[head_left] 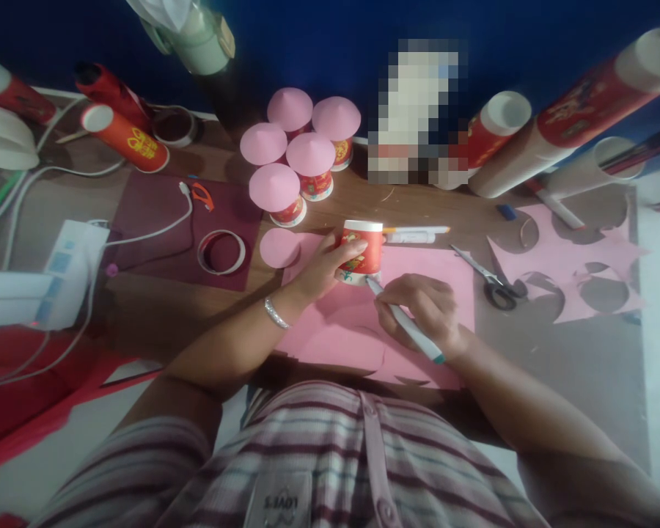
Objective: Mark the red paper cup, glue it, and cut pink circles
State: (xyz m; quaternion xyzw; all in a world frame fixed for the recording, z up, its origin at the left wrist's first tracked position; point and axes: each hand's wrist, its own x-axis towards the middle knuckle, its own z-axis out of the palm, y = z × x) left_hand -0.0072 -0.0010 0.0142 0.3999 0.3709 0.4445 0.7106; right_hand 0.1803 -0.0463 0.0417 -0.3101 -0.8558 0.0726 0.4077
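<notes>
- Tube of red-printed cardboard (369, 246), white-banded at both ends, is held over the far edge of the pink paper sheet (335, 337).
- Left hand (330, 260) clamps this tube, thumb across its side; the other fingers are mostly hidden.
- Right hand (421, 304) is above the sheet, fingers closed together on a green-ended marker (412, 334), its tip at the tube's lower band.
- Five cone-topped tubes (311, 154) stand beyond the sheet, toward its left.
- Scissors (492, 282) lie right of the sheet, near a pink offcut (566, 251) with round holes.
</notes>
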